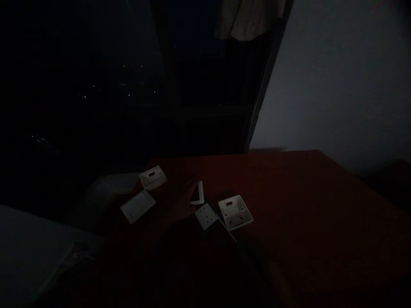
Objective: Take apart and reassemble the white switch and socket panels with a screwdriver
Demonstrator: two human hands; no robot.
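My left hand (183,204) reaches over the reddish table, its fingers closed on a white square frame (201,193). Just below that frame is a white socket panel (206,216) with several dark slots. A screwdriver's thin metal shaft (227,229) slants up to the left, its tip by the panel's right corner. Its handle fades into the dark, where my right hand (272,273) is only faintly visible around it. Right of the shaft lies an open white back box (236,213) with a rectangular hole and small screw posts.
At the table's left side are a second white back box (153,177) and a white switch plate (138,206). The reddish table (305,192) meets a pale wall (337,85). Behind it a dark window shows small lights, with a hanging cloth (250,19) above. The room is very dim.
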